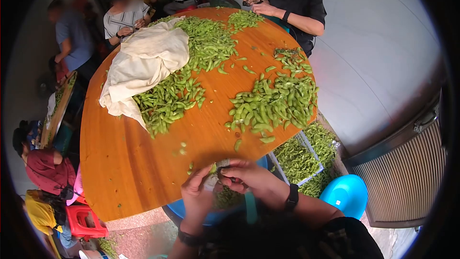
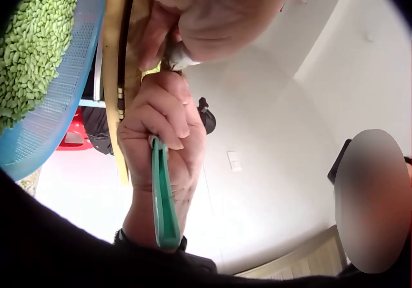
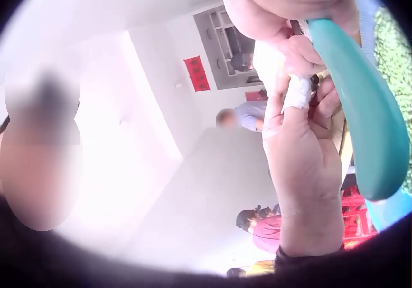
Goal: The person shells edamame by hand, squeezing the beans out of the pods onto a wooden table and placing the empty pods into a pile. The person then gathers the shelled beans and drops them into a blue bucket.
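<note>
The head view looks steeply down from above the near edge of the round worktop (image 1: pixel 143 163), taking in its far edge too. Both wrist views sit very close beneath the hands, facing upward toward walls and ceiling. All three share the left hand (image 1: pixel 199 192) and right hand (image 1: pixel 251 177) meeting at that near edge.

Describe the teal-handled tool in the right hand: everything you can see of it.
The tool has a long, smooth teal handle, plastic by its look, slightly curved and rounded at its free end. The right hand grips it with curled fingers, the handle running down along the palm toward the wrist. Its working end is hidden between both hands at the table edge, where the left hand meets it, so no blade or tip can be made out. The right wrist view shows the handle close up, broad and glossy.
</note>
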Tool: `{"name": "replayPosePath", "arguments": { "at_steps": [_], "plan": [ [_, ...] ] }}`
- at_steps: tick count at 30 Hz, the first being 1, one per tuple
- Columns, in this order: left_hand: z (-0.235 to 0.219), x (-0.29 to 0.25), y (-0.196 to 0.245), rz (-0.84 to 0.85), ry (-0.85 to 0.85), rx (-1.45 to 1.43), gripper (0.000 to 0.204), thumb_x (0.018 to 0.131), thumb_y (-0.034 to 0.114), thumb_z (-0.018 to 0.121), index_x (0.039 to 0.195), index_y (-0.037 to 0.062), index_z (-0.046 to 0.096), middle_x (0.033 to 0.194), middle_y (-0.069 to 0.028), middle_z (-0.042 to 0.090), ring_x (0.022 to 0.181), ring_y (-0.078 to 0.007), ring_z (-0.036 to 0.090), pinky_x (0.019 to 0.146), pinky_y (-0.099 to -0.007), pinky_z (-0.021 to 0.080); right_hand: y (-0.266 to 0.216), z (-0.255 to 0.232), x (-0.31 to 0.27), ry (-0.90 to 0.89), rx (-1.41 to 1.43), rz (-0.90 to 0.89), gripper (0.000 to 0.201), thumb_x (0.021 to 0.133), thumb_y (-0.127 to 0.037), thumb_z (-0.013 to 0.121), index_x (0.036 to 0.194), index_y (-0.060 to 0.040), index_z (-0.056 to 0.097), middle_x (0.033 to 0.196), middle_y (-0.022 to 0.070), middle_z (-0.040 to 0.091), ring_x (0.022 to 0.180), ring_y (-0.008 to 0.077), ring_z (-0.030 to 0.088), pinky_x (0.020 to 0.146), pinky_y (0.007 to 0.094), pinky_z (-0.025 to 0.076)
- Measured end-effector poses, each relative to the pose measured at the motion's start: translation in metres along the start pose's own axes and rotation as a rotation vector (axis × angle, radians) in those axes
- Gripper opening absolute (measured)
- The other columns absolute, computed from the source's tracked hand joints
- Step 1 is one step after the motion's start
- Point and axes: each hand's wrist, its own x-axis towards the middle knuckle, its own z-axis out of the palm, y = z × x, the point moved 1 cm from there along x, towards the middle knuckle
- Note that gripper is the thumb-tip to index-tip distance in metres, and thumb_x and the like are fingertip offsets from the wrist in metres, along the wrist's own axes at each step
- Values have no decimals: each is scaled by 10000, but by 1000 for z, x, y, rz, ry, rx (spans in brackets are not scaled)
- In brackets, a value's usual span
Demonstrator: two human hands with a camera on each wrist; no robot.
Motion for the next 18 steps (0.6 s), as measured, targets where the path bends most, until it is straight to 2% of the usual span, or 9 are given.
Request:
{"name": "replayPosePath", "arguments": {
  "at_steps": [2, 4, 6, 8, 10, 12, 14, 15, 18],
  "plan": [
    [-1, 0, 9, -65, 4, -90, 272, 925, -39, 514, 1175, -2, 613, 981, -87, 644, 746, -139, 656, 606, -259, 569, -5, 1, -1, -70, 32, 21, 161, 943, -162, 550, 1068, -74, 602, 696, -18, 523, 472, 45, 397, 393, 203, 244],
    [-6, 1, 13, -209, -29, -246, 256, 949, 9, 494, 1173, 3, 618, 933, -84, 657, 688, -136, 651, 586, -252, 560, -9, -2, -1, -102, 26, 39, 174, 938, -176, 561, 1053, -54, 607, 697, -20, 525, 473, 46, 404, 394, 199, 250],
    [-6, 5, 18, -239, -8, -249, 249, 974, 71, 468, 1158, 11, 624, 877, -78, 660, 656, -139, 650, 578, -247, 554, -8, -5, 2, -121, 18, 73, 190, 933, -191, 571, 1046, -43, 610, 697, -19, 529, 470, 45, 407, 391, 199, 258],
    [-10, 8, 17, -412, 6, -530, 245, 983, 111, 465, 1147, 15, 620, 873, -83, 658, 635, -134, 637, 567, -247, 548, -15, 1, -2, -98, 1, 77, 190, 937, -189, 566, 1048, -41, 612, 692, -16, 531, 469, 45, 415, 391, 198, 268],
    [-8, 9, 19, -419, 7, -535, 255, 992, 159, 462, 1155, 20, 600, 871, -87, 656, 603, -126, 616, 543, -244, 531, -18, 10, -6, -77, -18, 80, 189, 942, -187, 562, 1049, -40, 615, 688, -14, 534, 468, 45, 422, 391, 198, 278],
    [-3, 8, 24, -362, 10, -467, 225, 946, 60, 527, 1157, 41, 602, 970, -81, 668, 662, -100, 611, 573, -235, 516, -18, 20, -8, 106, -233, -53, 169, 959, -157, 537, 1039, -33, 621, 669, -15, 538, 469, 47, 441, 399, 202, 310],
    [2, 10, 15, -200, 26, -210, 262, 947, 69, 550, 1204, 16, 551, 868, -57, 638, 604, -88, 595, 504, -207, 494, -16, 29, -12, 95, -289, -119, 160, 966, -143, 524, 1032, -36, 623, 661, -18, 539, 472, 45, 447, 406, 202, 323],
    [1, 10, 13, -196, 8, -164, 259, 926, 15, 560, 1185, 14, 547, 857, -36, 624, 609, -71, 585, 482, -192, 474, -16, 33, -14, 90, -342, -186, 155, 973, -130, 511, 1024, -39, 626, 653, -22, 540, 475, 42, 453, 413, 203, 337],
    [2, 9, 15, -157, 11, -79, 215, 934, 16, 532, 1149, 22, 550, 849, -26, 620, 606, -59, 577, 461, -186, 454, -16, 38, -15, 128, -385, -161, 145, 976, -111, 500, 1020, -51, 625, 655, -28, 539, 478, 36, 450, 422, 201, 351]
  ]
}}
